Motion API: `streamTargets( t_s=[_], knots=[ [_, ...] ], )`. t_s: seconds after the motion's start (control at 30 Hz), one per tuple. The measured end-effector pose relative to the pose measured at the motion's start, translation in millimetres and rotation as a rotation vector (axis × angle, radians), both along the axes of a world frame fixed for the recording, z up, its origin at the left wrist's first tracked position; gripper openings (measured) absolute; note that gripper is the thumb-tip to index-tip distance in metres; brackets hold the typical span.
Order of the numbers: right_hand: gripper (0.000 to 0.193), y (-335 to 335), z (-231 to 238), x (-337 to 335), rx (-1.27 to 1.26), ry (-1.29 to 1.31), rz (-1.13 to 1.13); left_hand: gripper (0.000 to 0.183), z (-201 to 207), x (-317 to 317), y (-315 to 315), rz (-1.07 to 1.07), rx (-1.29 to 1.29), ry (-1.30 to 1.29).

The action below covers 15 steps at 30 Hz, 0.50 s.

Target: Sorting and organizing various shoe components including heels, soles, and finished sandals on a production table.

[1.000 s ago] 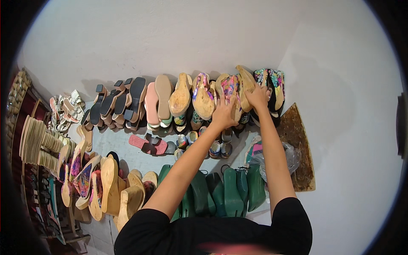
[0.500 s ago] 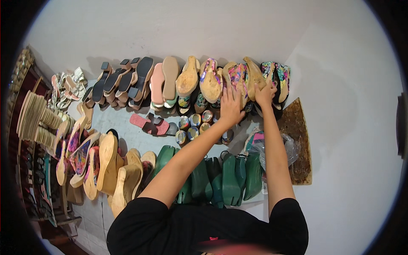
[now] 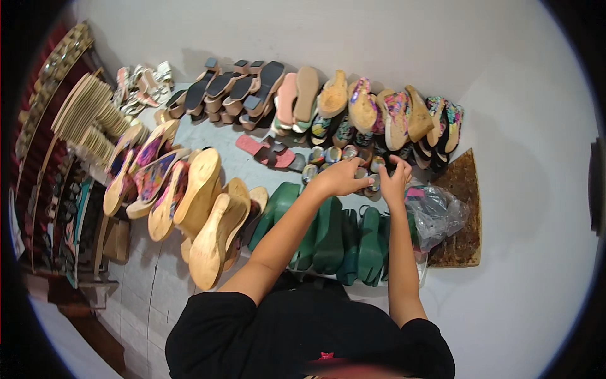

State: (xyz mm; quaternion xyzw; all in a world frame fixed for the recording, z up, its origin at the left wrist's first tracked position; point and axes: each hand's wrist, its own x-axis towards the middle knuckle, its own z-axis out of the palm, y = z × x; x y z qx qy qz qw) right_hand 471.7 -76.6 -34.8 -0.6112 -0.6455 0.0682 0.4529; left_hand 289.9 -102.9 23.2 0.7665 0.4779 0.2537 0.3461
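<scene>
My left hand (image 3: pixel 344 179) hovers at the near side of a cluster of small round pieces with patterned sides (image 3: pixel 349 152). Its fingers are stretched and apart, with nothing seen in them. Beside it on the right, my right hand (image 3: pixel 396 179) has its thumb and bent fingers spread, and no object shows between them. Behind the hands stands a row of wedge soles, some bare wood (image 3: pixel 419 117) and some with flowered straps (image 3: pixel 397 114). Green shoe lasts (image 3: pixel 328 237) lie below my forearms. Left of the round pieces rests a pink and black sandal (image 3: pixel 271 152).
Black-soled heeled sandals (image 3: pixel 230 88) line the back left. Wooden wedges (image 3: pixel 218 243) stand front left, near stacked pale soles (image 3: pixel 85 107) and a shoe rack (image 3: pixel 69 221). At right, a clear plastic bag (image 3: pixel 439 215) lies against a worn brown board (image 3: pixel 464 234).
Both hands have left the wedge soles in the back row and drawn nearer to me, over the round pieces. The view has shifted, showing more of the left side.
</scene>
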Motion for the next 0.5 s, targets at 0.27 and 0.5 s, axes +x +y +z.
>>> streamTargets(
  t_s=[0.27,0.5],
  knots=[
    [0.037,-76,-14,-43,-0.228,-0.001,0.408,0.056,37,-55,-125,-0.006,-0.044,-0.08],
    [0.035,-108,-27,-40,-0.308,-0.032,0.558,0.043,3,-65,-196,0.163,-0.371,-0.085]
  ],
)
